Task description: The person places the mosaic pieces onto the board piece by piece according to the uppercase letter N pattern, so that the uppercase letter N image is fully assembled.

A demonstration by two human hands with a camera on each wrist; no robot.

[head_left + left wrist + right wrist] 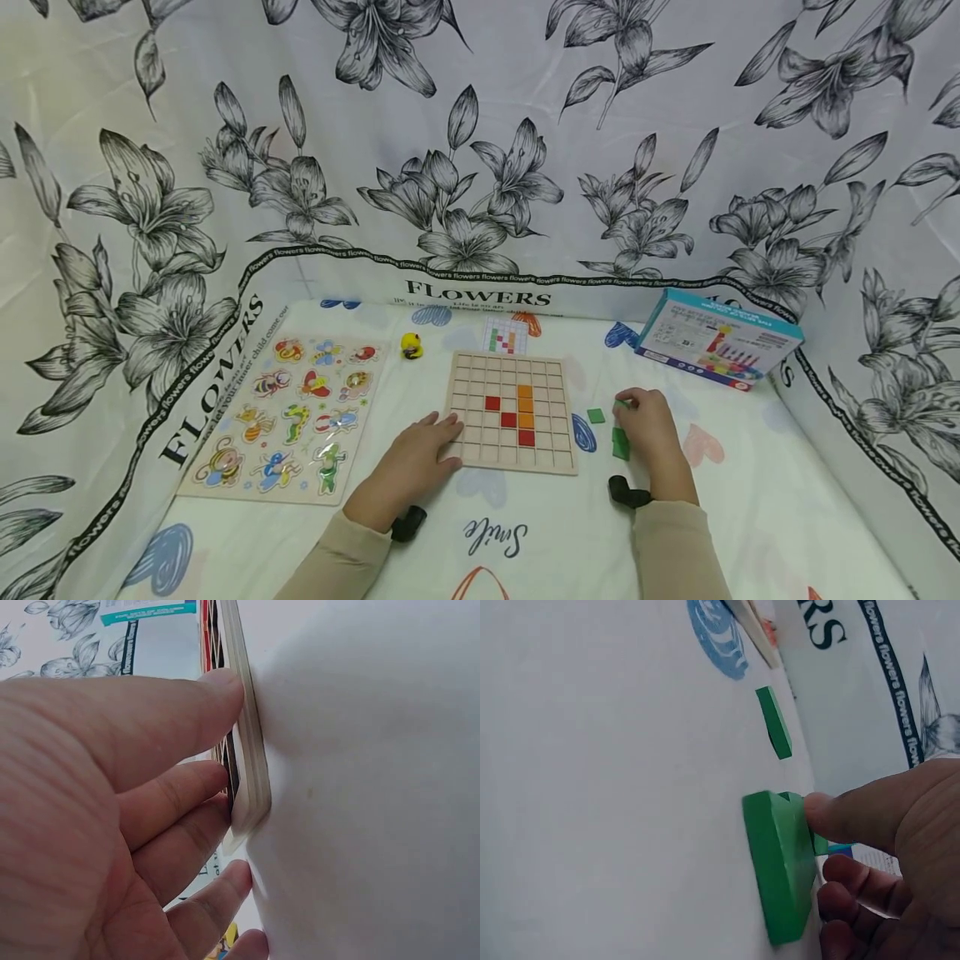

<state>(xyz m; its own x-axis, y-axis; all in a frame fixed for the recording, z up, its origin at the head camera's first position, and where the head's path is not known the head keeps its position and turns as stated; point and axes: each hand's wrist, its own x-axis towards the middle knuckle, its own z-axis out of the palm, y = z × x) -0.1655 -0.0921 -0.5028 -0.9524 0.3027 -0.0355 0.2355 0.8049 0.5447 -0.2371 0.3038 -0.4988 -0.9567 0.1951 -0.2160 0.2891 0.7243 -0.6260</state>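
Note:
A square wooden grid board lies in the middle, with several red tiles and orange tiles in its cells. My left hand rests at the board's near left corner, fingers and thumb lightly spread against its edges. To the board's right, my right hand pinches a small green tile, the thumb on its side; the hand partly hides it. Just below the fingers are more green tiles, and another green square lies flat between hand and board.
A card with a coloured grid pattern lies behind the board. A puzzle board with insect pieces is on the left, near a yellow toy duck. At back right stands a toy box. Flower-printed curtains surround the white cloth.

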